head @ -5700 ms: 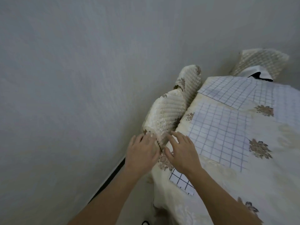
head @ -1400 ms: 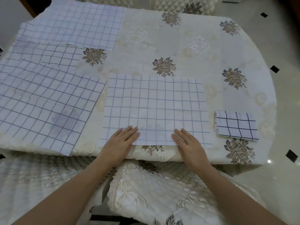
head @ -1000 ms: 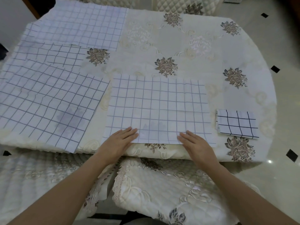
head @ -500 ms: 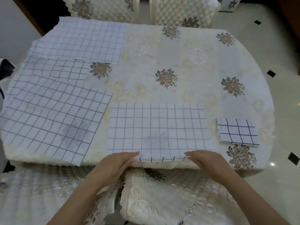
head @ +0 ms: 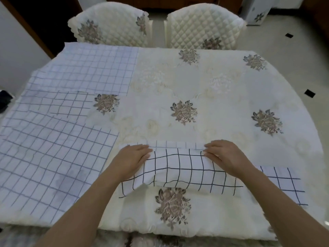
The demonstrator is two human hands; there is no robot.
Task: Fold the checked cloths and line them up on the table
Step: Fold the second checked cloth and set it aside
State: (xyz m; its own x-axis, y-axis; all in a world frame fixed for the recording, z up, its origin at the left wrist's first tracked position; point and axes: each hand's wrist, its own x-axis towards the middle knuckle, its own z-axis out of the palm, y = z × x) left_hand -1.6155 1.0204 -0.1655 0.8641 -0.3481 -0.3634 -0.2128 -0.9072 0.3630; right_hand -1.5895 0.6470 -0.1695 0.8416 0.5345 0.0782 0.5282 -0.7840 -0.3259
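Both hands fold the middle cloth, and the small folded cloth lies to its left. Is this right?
No. The head view shows the small folded cloth to the right of the middle cloth, which the left hand and right hand fold.

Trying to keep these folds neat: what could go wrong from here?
1. The edge held by the left hand and right hand stops short of the half-folded cloth's far edge, so the halves may end uneven.
2. The top layer humps near its left corner; pressing now could set a wrinkle.

Home dining room: table [head: 213, 82], quilted chairs [head: 114, 27].
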